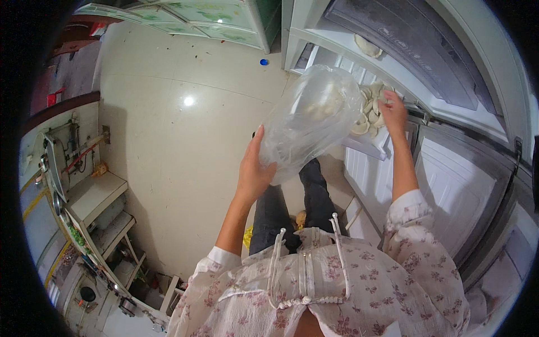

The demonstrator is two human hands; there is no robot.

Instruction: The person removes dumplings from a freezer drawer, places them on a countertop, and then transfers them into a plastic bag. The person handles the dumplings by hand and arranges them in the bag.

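Note:
My left hand (254, 170) grips the lower left side of a clear plastic bag (294, 122). The bag lies at a slant, and several pale lumps, probably dumplings, show through its film. To its right, half-moon dumplings (370, 107) are heaped in a pulled-out white freezer drawer (382, 145). My right hand (395, 113) is at the right side of the heap, fingers bent and touching or close to the dumplings. Whether a dumpling is between those fingers is hidden and slightly blurred. One more dumpling (368, 45) sits apart on a white ledge inside the freezer.
Beyond the drawer is a grey translucent compartment front (417, 50). The open freezer door (454, 172) stands at right. A blue bottle cap (264, 62) lies on the tiled floor (168, 126). Counter shelving (97, 198) lines the left, and a green-patterned cabinet (210, 21) stands ahead.

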